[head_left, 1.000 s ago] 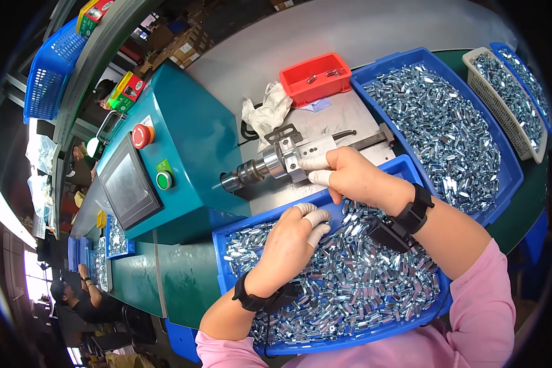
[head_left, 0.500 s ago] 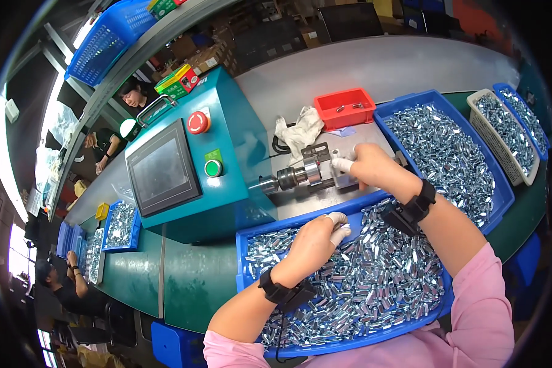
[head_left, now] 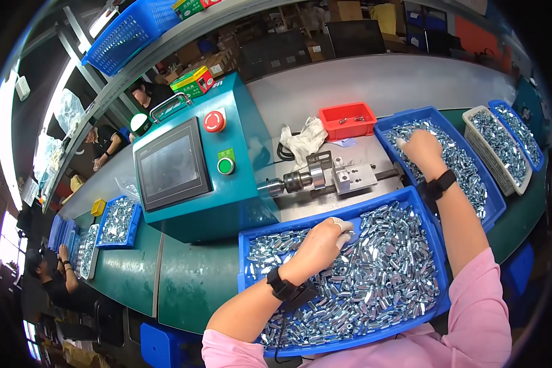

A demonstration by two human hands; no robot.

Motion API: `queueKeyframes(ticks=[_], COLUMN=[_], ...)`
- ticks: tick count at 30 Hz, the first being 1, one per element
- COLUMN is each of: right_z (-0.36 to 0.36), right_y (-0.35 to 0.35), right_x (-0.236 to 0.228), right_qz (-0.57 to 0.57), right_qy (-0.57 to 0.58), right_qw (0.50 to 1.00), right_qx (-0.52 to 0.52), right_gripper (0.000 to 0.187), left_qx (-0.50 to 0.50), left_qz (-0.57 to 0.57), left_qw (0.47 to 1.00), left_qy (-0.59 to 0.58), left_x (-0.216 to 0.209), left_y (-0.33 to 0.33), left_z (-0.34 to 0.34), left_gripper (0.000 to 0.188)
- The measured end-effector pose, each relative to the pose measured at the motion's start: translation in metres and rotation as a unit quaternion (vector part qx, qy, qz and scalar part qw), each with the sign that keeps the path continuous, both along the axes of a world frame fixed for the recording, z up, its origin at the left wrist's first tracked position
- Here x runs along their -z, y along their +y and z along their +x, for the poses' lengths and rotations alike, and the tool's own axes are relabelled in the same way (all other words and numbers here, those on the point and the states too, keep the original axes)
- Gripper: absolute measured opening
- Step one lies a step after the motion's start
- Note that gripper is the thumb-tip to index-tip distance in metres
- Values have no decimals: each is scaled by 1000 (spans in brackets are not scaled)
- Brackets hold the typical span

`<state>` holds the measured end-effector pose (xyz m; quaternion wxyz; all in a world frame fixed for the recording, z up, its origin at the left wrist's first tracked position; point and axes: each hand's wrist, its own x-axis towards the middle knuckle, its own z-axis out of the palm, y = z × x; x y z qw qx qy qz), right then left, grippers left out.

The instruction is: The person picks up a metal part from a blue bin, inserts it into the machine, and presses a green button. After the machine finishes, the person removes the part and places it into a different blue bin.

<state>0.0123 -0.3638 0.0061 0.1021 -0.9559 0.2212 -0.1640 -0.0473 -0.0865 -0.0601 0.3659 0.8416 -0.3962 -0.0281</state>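
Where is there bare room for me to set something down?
A patch of green tabletop looks bare between the near blue bin and the small blue bin at left, below the teal machine. It's crowded to the right: bins heaped with metal parts stand close together, the right hand over one.

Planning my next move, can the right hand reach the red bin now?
Likely yes: only the rim of the blue tray beneath the right hand seems to lie between it and the red bin.
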Motion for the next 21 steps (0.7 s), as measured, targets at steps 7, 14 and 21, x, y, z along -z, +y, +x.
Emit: queueKeyframes(ticks=[7,14,21], right_z=[-1,0,-16], right_y=[22,31,27], right_x=[-5,26,18], right_qz=[272,443,391], right_qy=[-16,-105,-131], right_qw=[959,866,882], right_qx=[-75,-207,-229], right_gripper=[54,40,34], left_qx=[-15,-127,-177], left_qz=[-11,6,87], left_qw=[994,950,926], left_qy=[-106,-285,-323], left_x=[-10,-38,-52], left_y=[-4,-18,-41], left_z=[-3,15,71], left_gripper=[19,17,15])
